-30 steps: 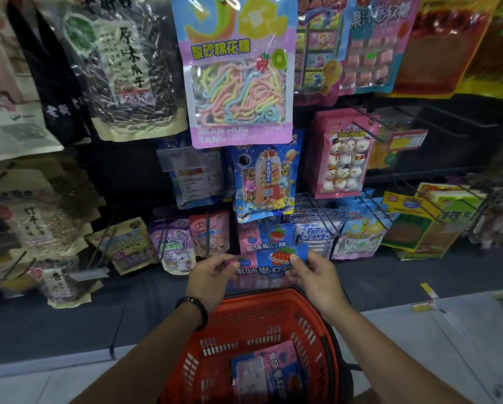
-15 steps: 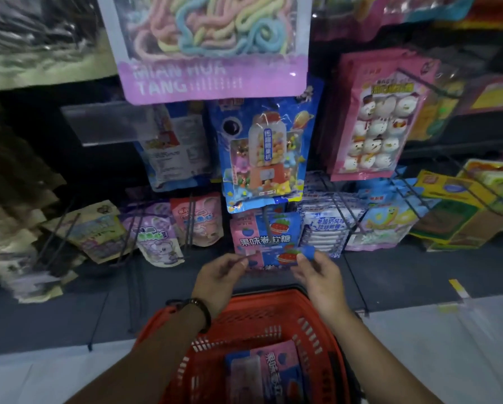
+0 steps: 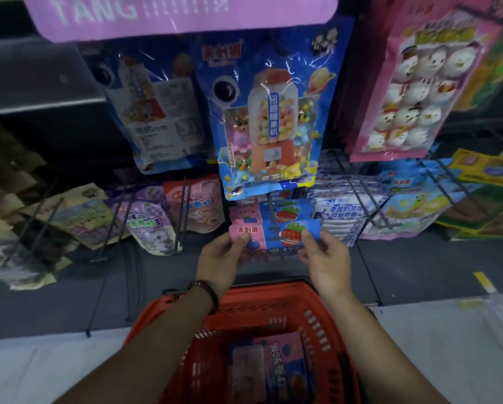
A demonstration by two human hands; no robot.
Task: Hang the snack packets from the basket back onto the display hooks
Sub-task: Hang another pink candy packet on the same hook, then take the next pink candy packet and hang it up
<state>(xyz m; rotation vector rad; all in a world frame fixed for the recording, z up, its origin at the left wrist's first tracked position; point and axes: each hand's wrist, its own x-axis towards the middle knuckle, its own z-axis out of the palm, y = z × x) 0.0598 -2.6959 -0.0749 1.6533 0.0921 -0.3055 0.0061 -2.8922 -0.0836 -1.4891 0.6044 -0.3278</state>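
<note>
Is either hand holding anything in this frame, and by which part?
One pink-and-blue snack packet is held from both sides: the left hand pinches its pink upper-left corner, the right hand its blue upper-right corner.

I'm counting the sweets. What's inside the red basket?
A pink-and-blue packet lies in the basket. Whether more sit under it can't be seen.

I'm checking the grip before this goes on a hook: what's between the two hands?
In the head view, a pink-and-blue packet spans the gap. The left hand pinches its pink end, and the right hand pinches its blue end.
</note>
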